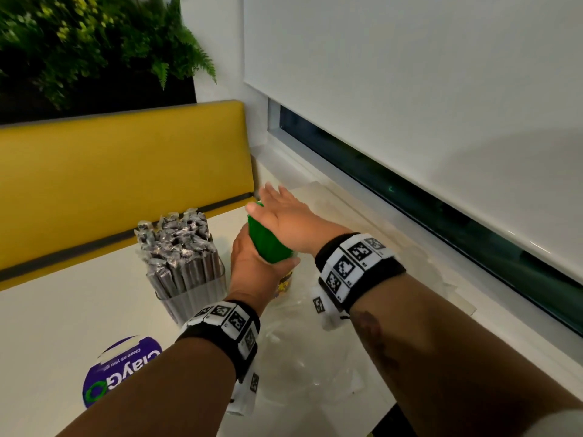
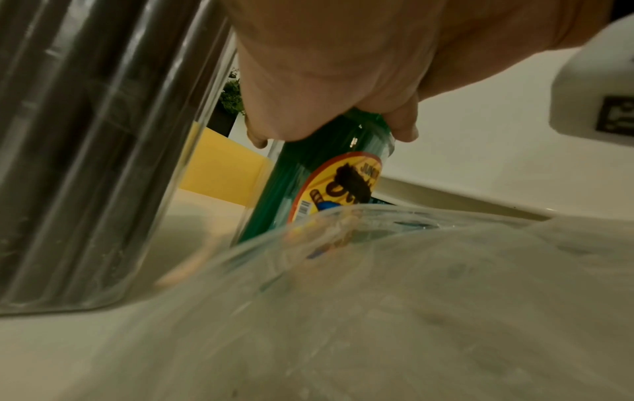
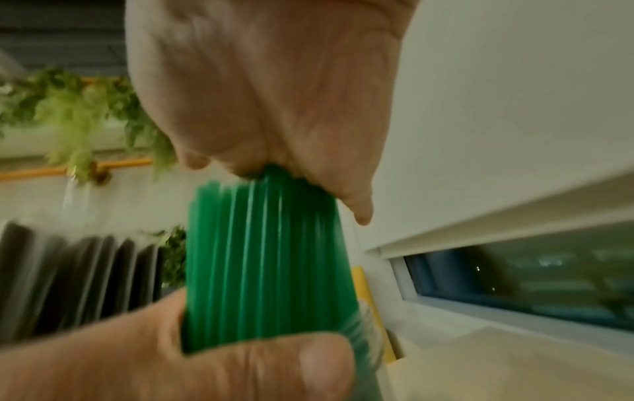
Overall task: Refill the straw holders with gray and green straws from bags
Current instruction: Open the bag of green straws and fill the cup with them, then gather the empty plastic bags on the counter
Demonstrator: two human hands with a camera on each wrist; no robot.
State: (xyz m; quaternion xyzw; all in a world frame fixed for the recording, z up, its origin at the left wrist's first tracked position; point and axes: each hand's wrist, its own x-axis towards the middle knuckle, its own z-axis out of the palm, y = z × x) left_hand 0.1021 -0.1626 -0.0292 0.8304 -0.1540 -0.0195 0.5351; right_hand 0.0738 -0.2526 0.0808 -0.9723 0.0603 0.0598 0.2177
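Note:
A bundle of green straws point(image 1: 268, 247) stands upright on the white table point(image 1: 63, 316). My left hand point(image 1: 252, 266) grips it around the middle. My right hand point(image 1: 284, 216) lies flat on the straw tops with its fingers straight. In the left wrist view the green straws point(image 2: 284, 190) sit inside something clear with a yellow and red label point(image 2: 339, 187); bag or holder, I cannot tell. In the right wrist view my right palm point(image 3: 267, 95) presses on the green straws point(image 3: 267, 257). To the left a clear holder point(image 1: 195, 298) is packed with gray wrapped straws point(image 1: 179, 244).
Crumpled clear plastic bags point(image 1: 303, 357) lie on the table under my forearms. A purple round sticker point(image 1: 123, 367) is near the front left. A yellow bench back point(image 1: 126, 171) stands behind the table, and a window sill point(image 1: 410, 266) runs along the right.

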